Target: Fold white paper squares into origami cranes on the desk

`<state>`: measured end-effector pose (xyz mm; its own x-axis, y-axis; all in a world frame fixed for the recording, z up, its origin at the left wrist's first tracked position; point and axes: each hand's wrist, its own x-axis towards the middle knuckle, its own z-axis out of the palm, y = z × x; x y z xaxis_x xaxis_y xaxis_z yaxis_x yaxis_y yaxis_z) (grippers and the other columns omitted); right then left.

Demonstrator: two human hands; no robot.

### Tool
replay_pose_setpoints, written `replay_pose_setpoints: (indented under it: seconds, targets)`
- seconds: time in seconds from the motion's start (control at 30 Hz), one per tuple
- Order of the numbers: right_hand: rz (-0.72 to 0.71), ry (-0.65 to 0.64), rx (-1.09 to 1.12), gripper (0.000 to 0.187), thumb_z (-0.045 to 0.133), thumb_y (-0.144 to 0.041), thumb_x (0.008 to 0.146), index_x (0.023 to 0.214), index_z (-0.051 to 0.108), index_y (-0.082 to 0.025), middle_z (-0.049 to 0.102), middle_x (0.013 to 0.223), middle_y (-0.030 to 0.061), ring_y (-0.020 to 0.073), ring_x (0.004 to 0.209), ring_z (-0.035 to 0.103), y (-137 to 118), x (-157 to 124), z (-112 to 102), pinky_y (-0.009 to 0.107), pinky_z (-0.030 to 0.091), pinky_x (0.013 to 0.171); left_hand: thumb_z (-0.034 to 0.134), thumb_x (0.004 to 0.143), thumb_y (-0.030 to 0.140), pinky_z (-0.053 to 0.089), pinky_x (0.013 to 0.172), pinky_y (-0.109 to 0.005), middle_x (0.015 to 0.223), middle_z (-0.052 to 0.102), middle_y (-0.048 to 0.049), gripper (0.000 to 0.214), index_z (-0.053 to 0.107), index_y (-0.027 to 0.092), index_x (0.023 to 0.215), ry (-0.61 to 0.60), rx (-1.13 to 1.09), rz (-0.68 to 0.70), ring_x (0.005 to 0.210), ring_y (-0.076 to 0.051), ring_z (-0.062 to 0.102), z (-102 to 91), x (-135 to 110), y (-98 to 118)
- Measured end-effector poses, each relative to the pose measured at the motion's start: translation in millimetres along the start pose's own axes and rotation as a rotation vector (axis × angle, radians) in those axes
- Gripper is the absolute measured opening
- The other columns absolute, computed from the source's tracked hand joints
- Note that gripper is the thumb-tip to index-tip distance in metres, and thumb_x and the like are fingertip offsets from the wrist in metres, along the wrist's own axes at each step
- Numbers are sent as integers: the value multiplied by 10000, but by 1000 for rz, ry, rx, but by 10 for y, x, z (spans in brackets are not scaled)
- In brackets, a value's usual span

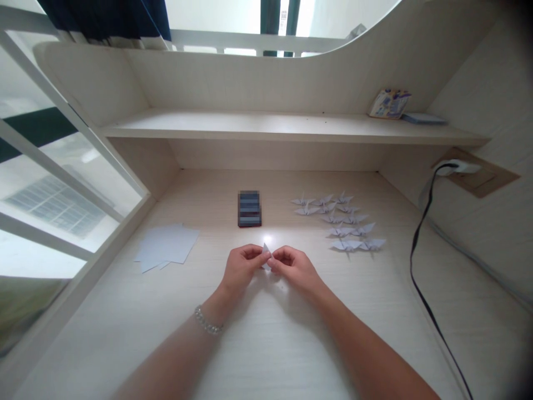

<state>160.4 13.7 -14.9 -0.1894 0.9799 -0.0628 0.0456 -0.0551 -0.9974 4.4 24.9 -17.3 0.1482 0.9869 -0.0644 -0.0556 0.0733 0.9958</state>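
Between my two hands is a small piece of folded white paper (266,248), its pointed tip standing up. My left hand (245,265), with a beaded bracelet (207,322) on the wrist, pinches the paper from the left. From the other side my right hand (293,265) pinches it too, the fingertips of both hands nearly meeting. Several folded paper cranes (345,230) sit in rows to the right. Loose white paper sheets (170,245) lie overlapping on the left. The lower part of the folded paper is partly covered by my fingers.
Beyond my hands a phone (249,209) lies on the desk (258,344). A black cable (416,278) runs down the right side from a wall socket (483,172). The shelf (233,123) above holds a small colourful packet (389,104) and a flat bluish item (423,118).
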Motion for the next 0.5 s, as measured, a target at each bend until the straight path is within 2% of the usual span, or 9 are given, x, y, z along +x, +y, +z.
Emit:
replay_pose_setpoints:
  seconds: [0.13,0.27,0.5]
  targets:
    - [-17,-1,-65,237,630,-388,751,711,609,-155,614,596,19,141,564,567,-22,-25,-18,253,435,545,714,673,330,439,597,-237,686,656,-37,203,667,133,689,19,18,30,639,-136,573,-2,4,9]
    - [5,-5,-98,217,648,-373,730,697,618,-160,609,560,10,142,537,558,-33,-24,-20,253,420,525,703,683,330,404,550,-220,648,629,-13,197,657,139,695,53,47,58,593,-114,534,-1,6,22]
    - [27,-12,12,260,650,-399,730,758,617,-143,631,643,36,150,570,589,-13,-12,36,266,457,551,700,677,328,403,542,-223,660,650,-21,193,670,139,694,102,82,76,595,-122,545,19,6,24]
